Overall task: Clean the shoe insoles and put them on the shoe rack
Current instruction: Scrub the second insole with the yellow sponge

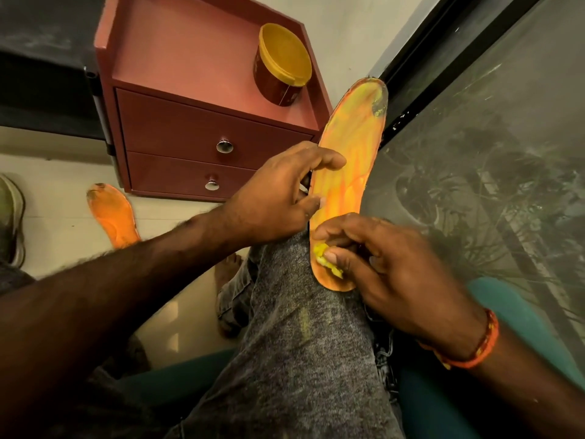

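Note:
An orange insole (349, 160) with yellow smears and a dark, dirty toe end stands upright on my knee. My left hand (278, 198) grips its left edge near the middle, thumb across the front. My right hand (380, 261) pinches a small yellow wad (326, 258) against the insole's heel end. A second orange insole (112, 213), its toe darkened, lies flat on the pale floor at the left.
A reddish two-drawer cabinet (202, 131) stands ahead, with a yellow-lidded round tub (281, 64) tipped on its top. A dusty glass window (490, 153) runs along the right. A worn shoe (11, 217) shows at the left edge. I sit on a teal seat (522, 315).

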